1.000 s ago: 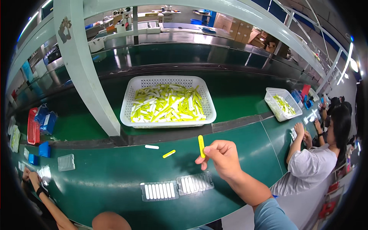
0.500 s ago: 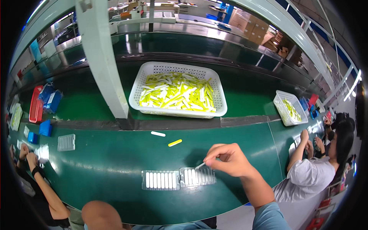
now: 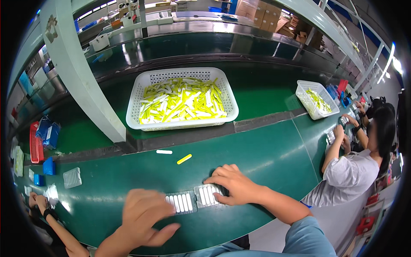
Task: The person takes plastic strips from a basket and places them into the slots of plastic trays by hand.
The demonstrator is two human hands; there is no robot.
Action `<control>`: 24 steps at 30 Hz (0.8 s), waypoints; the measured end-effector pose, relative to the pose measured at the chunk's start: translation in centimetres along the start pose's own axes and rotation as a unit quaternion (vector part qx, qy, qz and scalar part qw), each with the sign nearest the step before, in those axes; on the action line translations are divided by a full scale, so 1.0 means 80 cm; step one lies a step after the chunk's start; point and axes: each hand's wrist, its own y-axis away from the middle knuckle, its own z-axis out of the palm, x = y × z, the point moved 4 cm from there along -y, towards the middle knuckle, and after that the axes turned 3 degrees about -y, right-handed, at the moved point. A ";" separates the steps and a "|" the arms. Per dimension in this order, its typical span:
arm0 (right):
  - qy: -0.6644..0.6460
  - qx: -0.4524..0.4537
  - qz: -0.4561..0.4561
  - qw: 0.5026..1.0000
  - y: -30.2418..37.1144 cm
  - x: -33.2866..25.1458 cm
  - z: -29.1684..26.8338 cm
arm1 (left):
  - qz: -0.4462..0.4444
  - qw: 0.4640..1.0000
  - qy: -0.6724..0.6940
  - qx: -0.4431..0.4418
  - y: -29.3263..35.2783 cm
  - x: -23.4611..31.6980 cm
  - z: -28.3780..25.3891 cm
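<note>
Two clear plastic halves lie side by side on the green table, perhaps joined; I cannot tell. The left half holds a row of white sticks, and my left hand hovers over its left end, blurred, with thumb and fingers apart. My right hand spans the clear plastic tray on the right, fingers at its far edge and thumb near its front, hiding its right part. White sticks show in it beside my thumb. Farther back lie a loose white stick and a yellow stick.
A white basket heaped with yellow and white sticks stands beyond the table's dark rail. At left are an empty clear tray and a red basket. A smaller white basket and a co-worker are at right.
My left hand has come in over the left tray. My right hand, which pinched a white stick, has moved left and down onto the right tray. The whole view has shifted.
</note>
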 end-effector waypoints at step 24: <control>-0.041 0.013 -0.081 0.996 0.004 -0.003 0.006 | -0.472 0.836 -0.221 -0.175 0.249 -0.090 -0.170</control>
